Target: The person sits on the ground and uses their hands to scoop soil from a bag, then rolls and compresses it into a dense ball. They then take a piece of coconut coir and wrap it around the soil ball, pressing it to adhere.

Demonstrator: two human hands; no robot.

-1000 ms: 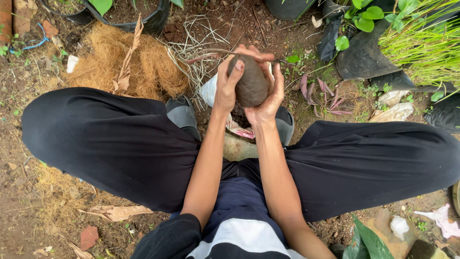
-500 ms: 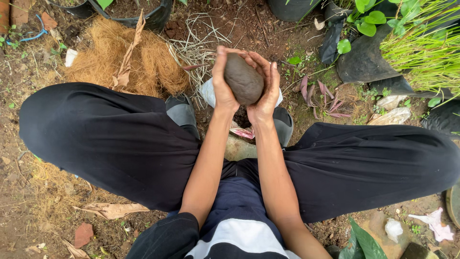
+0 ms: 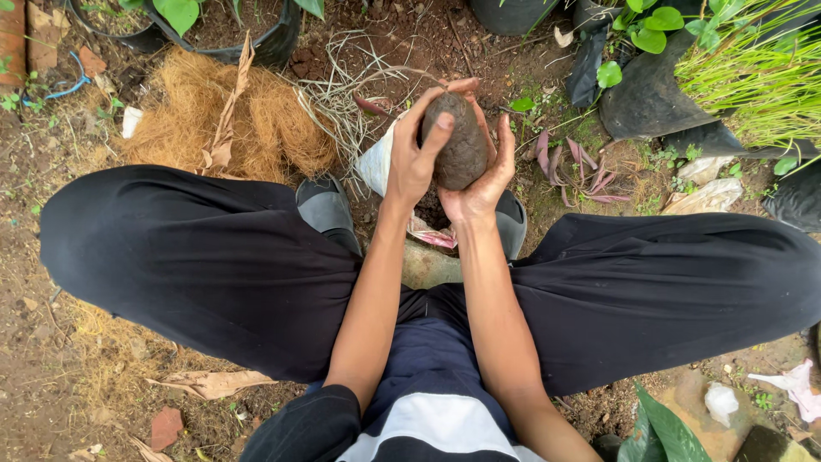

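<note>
Between knees, above dirt ground (image 3: 51, 376): left hand (image 3: 415, 158) and right hand (image 3: 483, 184) cupped tight around dark soil ball (image 3: 457, 141), pressing, shaping. Coir pile (image 3: 256, 120) lies left. Judgement: compacting step; even squeeze needed.

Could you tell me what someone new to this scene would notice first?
Most striking is the dark ball of soil at top centre, cupped between the left hand and the right hand. Left of it lies a heap of tan coconut fibre on the ground, and bright green grass fills the top right corner.
</note>
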